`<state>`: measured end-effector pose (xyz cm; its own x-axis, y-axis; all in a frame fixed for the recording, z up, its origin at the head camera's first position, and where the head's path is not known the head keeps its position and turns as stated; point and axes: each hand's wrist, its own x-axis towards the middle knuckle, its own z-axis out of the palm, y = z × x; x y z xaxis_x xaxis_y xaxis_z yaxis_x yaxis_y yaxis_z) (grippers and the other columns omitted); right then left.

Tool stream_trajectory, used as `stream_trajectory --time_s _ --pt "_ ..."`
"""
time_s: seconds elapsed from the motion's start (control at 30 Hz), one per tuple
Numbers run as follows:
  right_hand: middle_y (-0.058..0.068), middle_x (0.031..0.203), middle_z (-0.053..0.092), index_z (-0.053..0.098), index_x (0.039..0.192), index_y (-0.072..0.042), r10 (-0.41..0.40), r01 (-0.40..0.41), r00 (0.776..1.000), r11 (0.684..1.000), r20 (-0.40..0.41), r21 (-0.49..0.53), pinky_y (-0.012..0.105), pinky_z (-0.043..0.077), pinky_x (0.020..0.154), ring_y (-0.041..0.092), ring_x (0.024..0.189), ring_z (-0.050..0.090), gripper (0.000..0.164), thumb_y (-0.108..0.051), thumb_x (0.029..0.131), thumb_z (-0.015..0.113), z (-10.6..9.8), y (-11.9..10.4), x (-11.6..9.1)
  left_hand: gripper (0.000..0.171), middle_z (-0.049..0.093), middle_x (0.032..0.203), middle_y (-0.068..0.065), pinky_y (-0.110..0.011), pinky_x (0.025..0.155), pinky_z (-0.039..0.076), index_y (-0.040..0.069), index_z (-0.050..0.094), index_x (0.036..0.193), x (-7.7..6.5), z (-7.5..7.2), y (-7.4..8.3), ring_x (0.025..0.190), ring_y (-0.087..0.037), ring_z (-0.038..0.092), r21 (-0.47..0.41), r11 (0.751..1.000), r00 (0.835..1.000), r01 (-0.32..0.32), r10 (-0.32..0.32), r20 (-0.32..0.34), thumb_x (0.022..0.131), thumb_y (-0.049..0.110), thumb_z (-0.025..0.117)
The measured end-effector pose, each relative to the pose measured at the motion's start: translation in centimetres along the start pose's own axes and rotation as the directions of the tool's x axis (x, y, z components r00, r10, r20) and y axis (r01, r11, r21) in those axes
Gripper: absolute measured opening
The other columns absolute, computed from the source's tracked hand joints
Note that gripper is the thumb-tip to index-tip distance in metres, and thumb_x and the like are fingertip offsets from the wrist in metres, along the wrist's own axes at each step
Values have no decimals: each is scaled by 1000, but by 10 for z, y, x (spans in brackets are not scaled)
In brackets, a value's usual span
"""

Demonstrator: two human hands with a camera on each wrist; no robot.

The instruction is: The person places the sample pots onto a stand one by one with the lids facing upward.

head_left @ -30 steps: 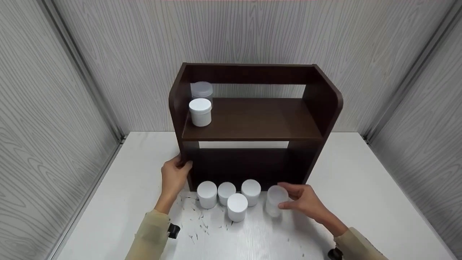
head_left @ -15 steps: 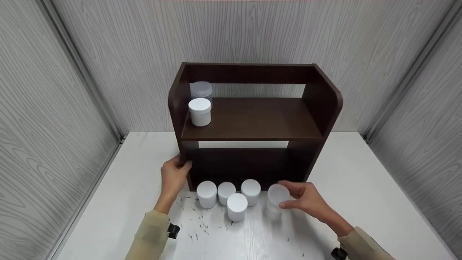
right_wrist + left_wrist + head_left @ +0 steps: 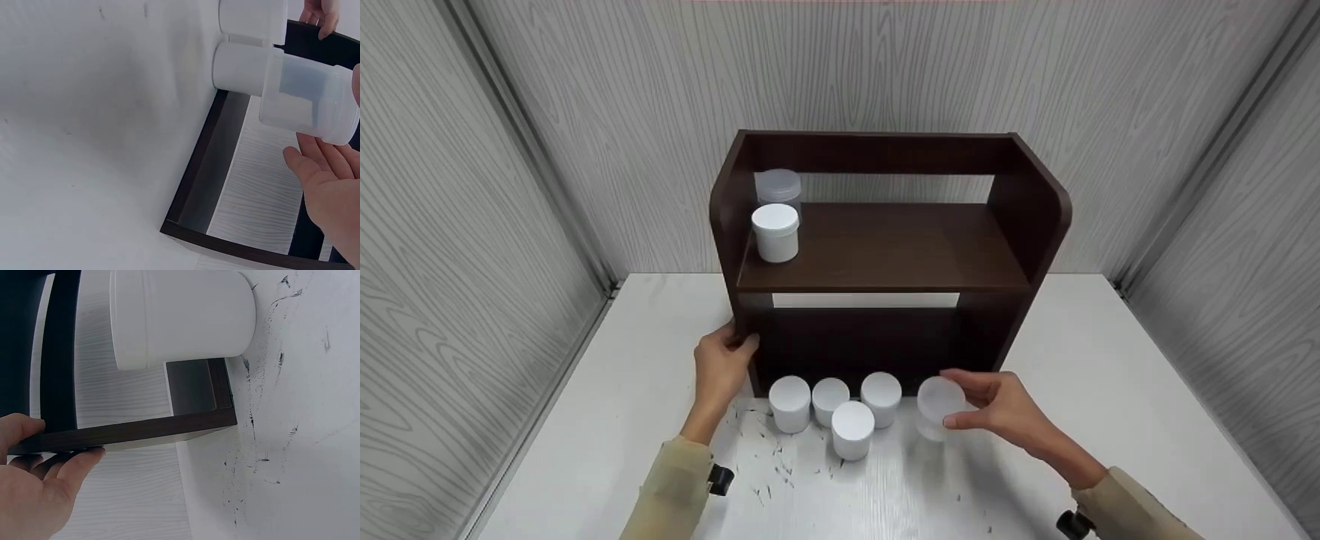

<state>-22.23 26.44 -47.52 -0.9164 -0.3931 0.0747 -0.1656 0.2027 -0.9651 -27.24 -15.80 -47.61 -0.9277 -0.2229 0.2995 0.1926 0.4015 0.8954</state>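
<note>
My right hand (image 3: 1006,411) pinches a translucent plastic jar with a lid (image 3: 940,406) between thumb and fingers, in front of the lower right of a dark brown two-tier shelf (image 3: 900,244). In the right wrist view, this jar (image 3: 292,93) is clear of the tabletop and overlaps a white jar behind it. My left hand (image 3: 721,367) grips the shelf's left side panel, thumb on one face and fingers on the other, as the left wrist view shows at the panel's edge (image 3: 129,430). Just left of the held jar, several white lidded jars (image 3: 853,431) stand grouped at the shelf's front.
On the upper tier's left end, a white jar (image 3: 776,234) stands before a translucent one (image 3: 781,186). The white tabletop (image 3: 1110,420) has dark scuff marks near the jars. Grey wood-grain walls (image 3: 885,67) enclose the back and both sides.
The right hand has raised the translucent jar off the tabletop, moving slightly right and towards the shelf. The left hand keeps its grip, and the other jars have not moved.
</note>
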Motion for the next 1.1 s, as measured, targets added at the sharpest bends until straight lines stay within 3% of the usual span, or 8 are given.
stream_trajectory --time_s 0.5,0.83,1.1 --pt "25 143 61 60 141 10 -11 11 1000 999 -5 -35 33 53 101 35 128 63 73 -7 78 93 7 -37 -1 39 74 118 -24 -41 86 59 -9 66 133 0 0 0 105 -34 74 3 1000 1000 -10 10 -12 98 8 70" --pt "26 143 60 57 142 13 -19 19 1000 1000 5 13 33 52 102 33 132 59 75 -4 78 92 6 -61 1 39 73 120 -25 -44 89 60 -9 65 134 -1 0 0 109 -35 73 -8 1000 1000 -23 23 0 99 8 69" --pt "24 144 61 59 141 11 -47 47 999 999 1 -7 34 52 102 31 134 59 73 -3 78 92 4 -82 5 36 75 115 -24 -25 79 57 -8 69 130 -1 0 -1 103 -33 74 -6 1000 1000 -26 26 -12 98 8 70"
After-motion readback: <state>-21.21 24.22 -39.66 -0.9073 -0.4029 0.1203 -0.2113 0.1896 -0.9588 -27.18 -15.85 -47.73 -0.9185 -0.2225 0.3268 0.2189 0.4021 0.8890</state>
